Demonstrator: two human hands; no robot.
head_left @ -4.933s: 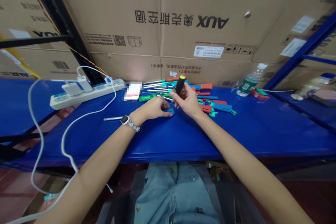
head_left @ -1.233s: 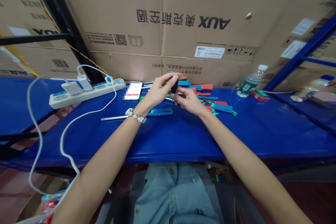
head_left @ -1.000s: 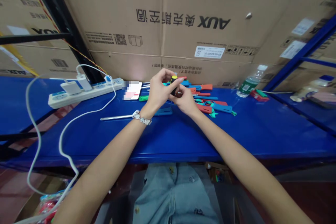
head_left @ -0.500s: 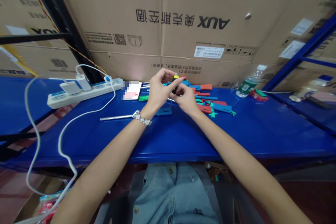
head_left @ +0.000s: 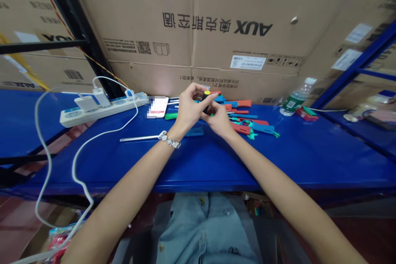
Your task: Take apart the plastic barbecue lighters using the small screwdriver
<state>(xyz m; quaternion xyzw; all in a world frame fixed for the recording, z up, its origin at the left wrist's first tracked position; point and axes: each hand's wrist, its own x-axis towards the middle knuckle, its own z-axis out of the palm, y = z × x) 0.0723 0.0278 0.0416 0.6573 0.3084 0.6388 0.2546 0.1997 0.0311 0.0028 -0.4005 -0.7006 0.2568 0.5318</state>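
Note:
A black screwdriver handle with a yellow top (head_left: 206, 94) stands upright between my hands. Around its upper part are the thumb and fingers of my left hand (head_left: 191, 105), closed on it. My right hand (head_left: 219, 119) is closed at its lower end, fingers pinched. Below them on the blue table lies a blue-handled lighter (head_left: 194, 131) with a long metal tube (head_left: 139, 138), partly hidden by my left wrist. Behind and right of my hands is a pile of red, blue and orange lighters (head_left: 262, 127).
A white power strip (head_left: 103, 110) with cables and a phone (head_left: 158, 107) are at the left of the blue table (head_left: 297, 156). At the right stand a bottle (head_left: 293, 101) and a red box (head_left: 306, 114). Cardboard (head_left: 210, 57) rises behind.
The whole view has shifted slightly, so things appear a little further right. Both hands keep nearly the same place and grip around the screwdriver handle.

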